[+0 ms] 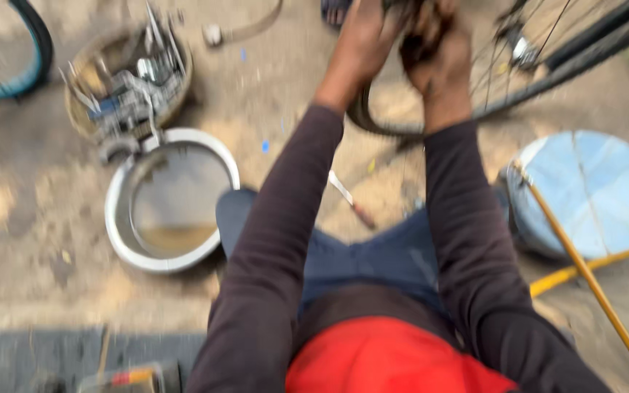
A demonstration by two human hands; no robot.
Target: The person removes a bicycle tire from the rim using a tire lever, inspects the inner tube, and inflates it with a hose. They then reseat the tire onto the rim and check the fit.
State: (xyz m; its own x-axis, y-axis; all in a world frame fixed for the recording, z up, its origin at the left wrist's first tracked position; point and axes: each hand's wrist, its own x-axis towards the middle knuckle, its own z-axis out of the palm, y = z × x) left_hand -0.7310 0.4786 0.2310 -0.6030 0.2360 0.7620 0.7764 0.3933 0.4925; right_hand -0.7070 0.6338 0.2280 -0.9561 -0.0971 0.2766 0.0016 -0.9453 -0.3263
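Observation:
Both my arms reach forward in dark sleeves over my knees. My left hand (362, 44) and my right hand (442, 54) are closed together on a dark rubber bicycle tube or tyre (384, 127) that loops down below them. The picture is blurred, so the fingers are hard to make out. A bicycle wheel (547, 65) with spokes and a black tyre stands just right of my hands.
A round metal basin (121, 218) with muddy water sits on the sandy ground at left. Behind it a basket (129, 84) holds several metal tools. A pale blue round lid (595, 193) and yellow rods (584, 269) lie at right. Another wheel (27, 62) shows top left.

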